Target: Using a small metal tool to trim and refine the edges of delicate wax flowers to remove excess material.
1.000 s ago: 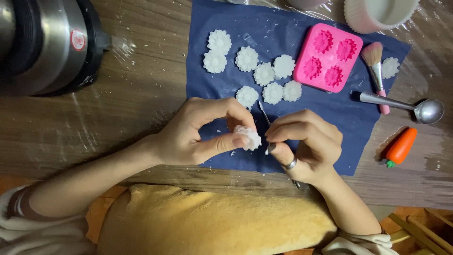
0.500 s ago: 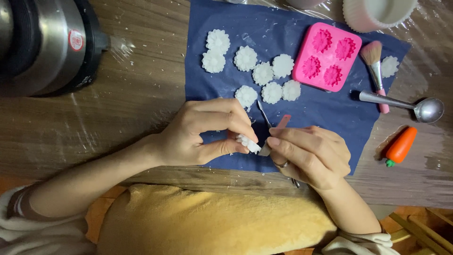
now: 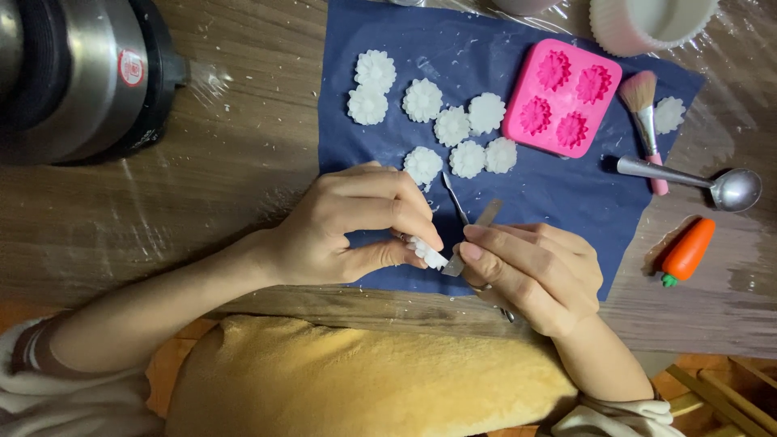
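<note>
Head view: left hand (image 3: 344, 231) fingers pinch white flower piece (image 3: 426, 252); right hand (image 3: 534, 275) fingers grip thin metal tool (image 3: 468, 239) touching it.

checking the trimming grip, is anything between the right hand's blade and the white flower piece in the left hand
Nothing visible. The left hand pinches the white flower piece in its fingers, and the small metal blade in the right hand meets its exposed edge.

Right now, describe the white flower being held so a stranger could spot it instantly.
Start at the dark blue cloth on the wooden table. At its near edge, the left hand pinches a white flower piece while the right hand holds a thin metal tool against it. Unlike the other white flowers, it is off the cloth.
</note>
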